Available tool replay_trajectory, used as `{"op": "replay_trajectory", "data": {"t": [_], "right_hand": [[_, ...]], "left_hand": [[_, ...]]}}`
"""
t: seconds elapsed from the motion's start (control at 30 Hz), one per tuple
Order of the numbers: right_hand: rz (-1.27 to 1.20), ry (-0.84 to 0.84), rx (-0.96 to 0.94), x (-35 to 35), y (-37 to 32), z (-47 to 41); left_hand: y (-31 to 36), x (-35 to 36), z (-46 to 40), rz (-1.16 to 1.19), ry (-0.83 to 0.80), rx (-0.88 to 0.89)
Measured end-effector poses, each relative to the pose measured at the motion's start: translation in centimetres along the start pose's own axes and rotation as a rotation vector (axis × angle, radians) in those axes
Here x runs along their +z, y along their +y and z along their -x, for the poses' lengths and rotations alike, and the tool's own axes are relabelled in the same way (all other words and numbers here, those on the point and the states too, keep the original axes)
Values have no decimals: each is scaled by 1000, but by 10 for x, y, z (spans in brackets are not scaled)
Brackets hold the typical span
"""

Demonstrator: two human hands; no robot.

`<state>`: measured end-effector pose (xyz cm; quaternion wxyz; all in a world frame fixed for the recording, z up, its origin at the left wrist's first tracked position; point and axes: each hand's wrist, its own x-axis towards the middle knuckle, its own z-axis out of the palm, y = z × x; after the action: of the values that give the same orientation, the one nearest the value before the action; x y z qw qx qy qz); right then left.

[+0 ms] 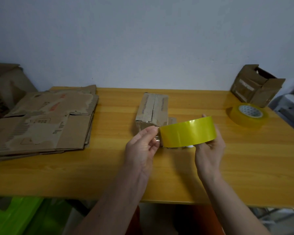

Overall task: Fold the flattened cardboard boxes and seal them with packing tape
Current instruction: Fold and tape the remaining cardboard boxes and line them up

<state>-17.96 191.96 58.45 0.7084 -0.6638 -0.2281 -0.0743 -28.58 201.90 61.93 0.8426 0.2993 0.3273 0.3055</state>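
Note:
A small folded cardboard box [152, 108] stands at the middle of the yellow wooden table [109, 175], its top flaps closed along a centre seam. Just in front of it my right hand [209, 150] holds a yellow roll of packing tape [187, 132] above the table. My left hand [143, 146] pinches the clear loose end of the tape [156, 139] at the roll's left side. A stack of flattened cardboard boxes [41, 121] lies on the left part of the table.
A second tape roll [248, 114] lies flat at the right of the table. Behind it an open cardboard box [256, 85] stands at the back right corner. More cardboard leans at the far left [5, 85]. Green bags [15, 216] sit under the table's front edge.

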Motion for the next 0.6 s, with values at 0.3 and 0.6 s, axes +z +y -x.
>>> {"op": "replay_trajectory", "data": {"t": [0.3, 0.6], "right_hand": [[147, -125, -38, -11, 1, 6], [815, -148, -290, -36, 1, -12]], "left_hand": [[0, -12, -2, -142, 151, 175], [31, -15, -19, -163, 240, 249]]}}
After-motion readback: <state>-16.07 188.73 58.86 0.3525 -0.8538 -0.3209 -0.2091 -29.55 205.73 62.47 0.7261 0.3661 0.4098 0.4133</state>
